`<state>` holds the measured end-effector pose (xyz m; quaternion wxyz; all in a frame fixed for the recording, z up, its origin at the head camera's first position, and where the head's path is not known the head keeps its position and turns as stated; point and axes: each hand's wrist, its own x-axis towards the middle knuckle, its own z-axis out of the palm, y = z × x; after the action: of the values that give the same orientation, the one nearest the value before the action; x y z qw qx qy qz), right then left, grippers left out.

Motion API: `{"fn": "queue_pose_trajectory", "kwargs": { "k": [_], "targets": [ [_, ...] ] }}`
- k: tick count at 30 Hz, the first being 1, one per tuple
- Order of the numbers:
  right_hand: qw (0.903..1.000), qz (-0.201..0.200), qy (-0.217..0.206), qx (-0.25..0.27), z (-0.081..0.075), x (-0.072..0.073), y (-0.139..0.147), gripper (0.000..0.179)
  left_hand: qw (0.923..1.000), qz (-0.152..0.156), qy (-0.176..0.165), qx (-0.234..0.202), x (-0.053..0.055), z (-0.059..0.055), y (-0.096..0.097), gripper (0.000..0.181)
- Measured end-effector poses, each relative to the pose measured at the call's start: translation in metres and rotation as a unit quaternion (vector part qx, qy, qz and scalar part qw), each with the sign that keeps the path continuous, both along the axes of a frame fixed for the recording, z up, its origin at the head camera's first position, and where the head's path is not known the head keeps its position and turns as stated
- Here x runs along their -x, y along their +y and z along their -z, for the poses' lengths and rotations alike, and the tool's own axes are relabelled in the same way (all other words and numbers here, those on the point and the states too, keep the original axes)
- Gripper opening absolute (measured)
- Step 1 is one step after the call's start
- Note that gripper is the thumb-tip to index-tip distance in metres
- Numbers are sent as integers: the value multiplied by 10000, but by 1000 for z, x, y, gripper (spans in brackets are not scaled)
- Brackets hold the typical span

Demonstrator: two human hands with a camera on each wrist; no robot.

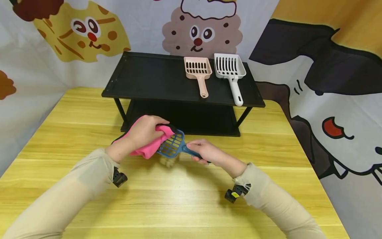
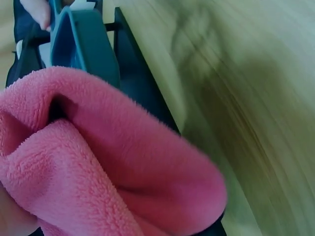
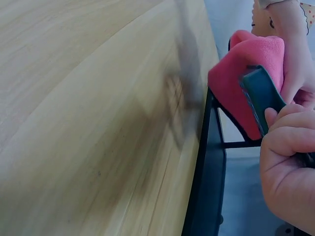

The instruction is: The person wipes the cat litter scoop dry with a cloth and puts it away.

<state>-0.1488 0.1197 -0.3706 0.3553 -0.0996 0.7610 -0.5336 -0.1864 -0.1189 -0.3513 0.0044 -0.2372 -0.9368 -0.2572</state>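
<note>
A blue slotted litter scoop (image 1: 172, 145) is held above the table in front of the black rack. My right hand (image 1: 206, 152) grips its handle, fingers curled round it, as the right wrist view also shows. The left hand (image 1: 145, 132) holds a pink fleecy cloth (image 1: 152, 146) with a dark edge against the far left side of the scoop's head. In the left wrist view the cloth (image 2: 113, 162) covers much of the frame and hides most of the left fingers. The scoop's side wall (image 2: 93, 44) shows just beyond it.
A black two-tier rack (image 1: 149, 76) stands at the back of the wooden table (image 1: 179, 202). On its top lie a pink litter scoop (image 1: 199, 71) and a white litter scoop (image 1: 230, 71). Behind hangs a cartoon-printed curtain (image 1: 146, 26).
</note>
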Motion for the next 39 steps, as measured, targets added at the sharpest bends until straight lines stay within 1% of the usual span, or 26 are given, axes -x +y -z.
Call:
{"fn": "queue_pose_trajectory", "kwargs": {
  "k": [4,8,11,13,17,19,22,24,26,28,31,33,35,39],
  "targets": [
    [10000,-16,-53,-39,0,-2,7,35,9993,-200,-150,-281,3,1,-9,29],
    [9998,-49,-197,9,1,-4,16,36,9976,-349,-158,-583,6,6,-21,25],
    [9986,-53,-428,310,3,-5,24,40,9958,-443,-115,-799,5,8,-31,24],
    [9965,16,-612,574,4,-5,29,43,9941,-551,-73,-933,4,9,-37,24],
    [9902,345,-970,944,5,-3,34,40,9879,-727,-258,-1346,-1,5,-45,24],
    [9857,549,-1183,1063,6,-2,34,35,9840,-792,-418,-1539,-4,3,-46,22],
    [9767,841,-1521,1261,5,-2,32,31,9777,-786,-602,-1850,-9,0,-41,19],
    [9709,1005,-1687,1369,4,-1,28,30,9733,-696,-706,-2072,-12,-1,-34,17],
    [9675,1096,-1767,1438,3,-2,22,30,9692,-523,-776,-2280,-15,0,-26,16],
    [9677,1120,-1754,1425,2,-2,15,31,9654,-344,-871,-2435,-17,2,-17,16],
    [9745,1090,-1531,1224,1,-4,5,31,9649,-231,-899,-2456,-20,5,-6,16],
    [9801,1053,-1305,1064,0,-5,1,30,9657,-266,-865,-2432,-20,8,-2,16],
    [9837,1017,-1124,965,0,-7,-2,28,9674,-343,-766,-2392,-20,9,-1,16],
    [9865,947,-972,920,-1,-10,-2,27,9704,-512,-517,-2303,-18,11,-6,16]
  ]
}}
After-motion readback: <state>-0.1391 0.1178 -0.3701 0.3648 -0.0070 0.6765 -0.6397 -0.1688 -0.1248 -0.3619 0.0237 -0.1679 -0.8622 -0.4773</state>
